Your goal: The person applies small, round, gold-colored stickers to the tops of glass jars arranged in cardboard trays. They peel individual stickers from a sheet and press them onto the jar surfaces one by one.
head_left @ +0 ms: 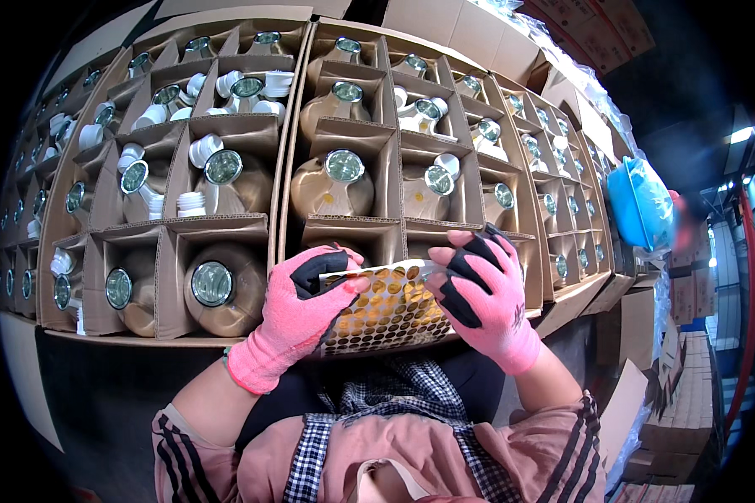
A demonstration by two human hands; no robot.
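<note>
A sheet of round gold stickers (pixel 386 320) is stretched between my two hands, above the near edge of an open box. My left hand (pixel 298 306), in a pink glove with black finger parts, pinches the sheet's upper left corner. At its upper right edge, my right hand (pixel 485 293), gloved alike, has its fingers closed on the sheet. Just beyond my hands, a rounded glass bottle (pixel 331 191) with a wide greenish mouth carries a small yellow dot. A similar dot shows on the bottle (pixel 426 194) to its right. My hands partly hide the nearest compartments.
Cardboard boxes with divider walls (pixel 226 220) hold several such bottles, one per compartment. White plastic caps (pixel 205 151) lie among some of them. A blue plastic basin (pixel 633 205) stands at the right, with cardboard (pixel 617 365) below it. Stacked cartons (pixel 591 38) are at the far right.
</note>
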